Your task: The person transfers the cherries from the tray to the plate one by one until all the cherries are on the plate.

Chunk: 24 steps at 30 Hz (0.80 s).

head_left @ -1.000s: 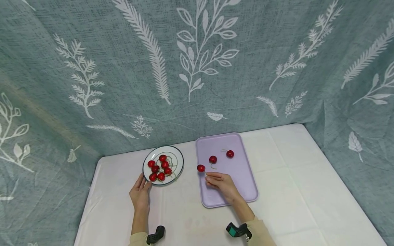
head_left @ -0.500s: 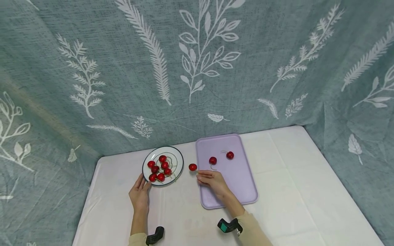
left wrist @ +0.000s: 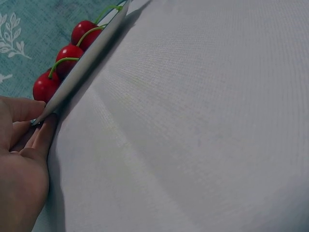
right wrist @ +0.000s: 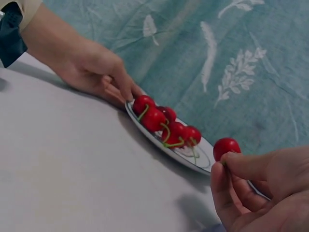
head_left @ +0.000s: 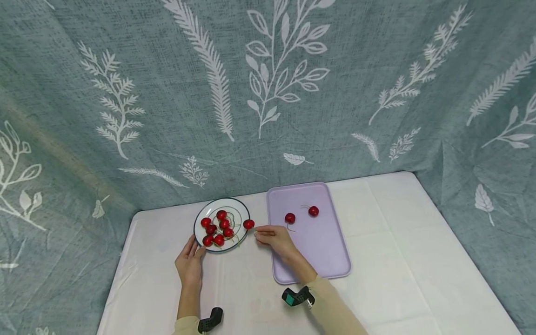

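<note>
A white plate [head_left: 242,211] with a dark blue rim bears several red cherries with green stems. My left hand [head_left: 190,267] grips its near left rim, thumb on top and fingers underneath, as the left wrist view shows beside the nearest cherry [left wrist: 46,87]. At the plate's right edge, my right hand [head_left: 276,239] pinches a single cherry [right wrist: 226,148] by its stem between thumb and forefinger. That cherry overlaps the right rim in the head view. Two more cherries, one dark red cherry [head_left: 290,218] and another cherry [head_left: 313,211] farther right, lie on the purple tray [head_left: 318,256].
A white cloth [head_left: 393,246] covers the table, with the tray standing just right of the plate. Behind the table hangs a grey-green curtain [head_left: 176,116] with white leaf prints. Each wrist wears a black camera mount, such as the right mount [head_left: 297,296].
My right hand has moved left from over the tray to the plate's right edge, carrying the cherry by its stem. The left hand stays on the plate's rim.
</note>
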Motion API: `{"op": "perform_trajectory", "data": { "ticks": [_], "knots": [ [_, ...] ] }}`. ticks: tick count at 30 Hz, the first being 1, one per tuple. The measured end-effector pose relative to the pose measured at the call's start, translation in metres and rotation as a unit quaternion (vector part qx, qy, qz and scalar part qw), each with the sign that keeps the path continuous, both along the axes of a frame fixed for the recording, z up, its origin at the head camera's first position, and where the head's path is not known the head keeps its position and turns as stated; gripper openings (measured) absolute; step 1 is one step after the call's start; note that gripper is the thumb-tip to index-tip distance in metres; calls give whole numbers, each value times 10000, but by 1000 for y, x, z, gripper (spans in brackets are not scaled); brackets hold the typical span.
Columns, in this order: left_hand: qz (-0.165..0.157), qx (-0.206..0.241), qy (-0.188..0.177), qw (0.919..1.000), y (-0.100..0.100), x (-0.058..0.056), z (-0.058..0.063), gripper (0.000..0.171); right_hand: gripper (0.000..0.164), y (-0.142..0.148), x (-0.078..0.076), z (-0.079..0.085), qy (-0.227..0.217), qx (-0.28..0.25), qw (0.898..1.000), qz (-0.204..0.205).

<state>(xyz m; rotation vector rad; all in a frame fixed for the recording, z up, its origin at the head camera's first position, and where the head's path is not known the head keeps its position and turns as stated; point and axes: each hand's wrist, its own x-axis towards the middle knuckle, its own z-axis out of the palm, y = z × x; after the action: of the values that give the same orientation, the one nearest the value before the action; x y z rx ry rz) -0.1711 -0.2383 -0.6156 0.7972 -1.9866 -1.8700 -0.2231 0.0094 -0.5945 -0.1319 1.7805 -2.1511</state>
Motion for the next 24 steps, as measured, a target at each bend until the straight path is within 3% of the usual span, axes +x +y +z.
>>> {"op": "perform_trajectory", "data": {
  "ticks": [9, 15, 24],
  "knots": [
    [-37, 70, 8, 10000, -1, 0, -1, 57, 26, -29, -15, 10, 299, 350, 9986, 268],
    [-92, 71, -26, 9999, 1, 2, -2, 56, 23, -38, -22, 6, 377, 726, 9964, 220],
    [-57, 16, 25, 10000, -1, 5, -2, 55, 22, -45, -28, 6, 449, 777, 9959, 137]
  ]
}}
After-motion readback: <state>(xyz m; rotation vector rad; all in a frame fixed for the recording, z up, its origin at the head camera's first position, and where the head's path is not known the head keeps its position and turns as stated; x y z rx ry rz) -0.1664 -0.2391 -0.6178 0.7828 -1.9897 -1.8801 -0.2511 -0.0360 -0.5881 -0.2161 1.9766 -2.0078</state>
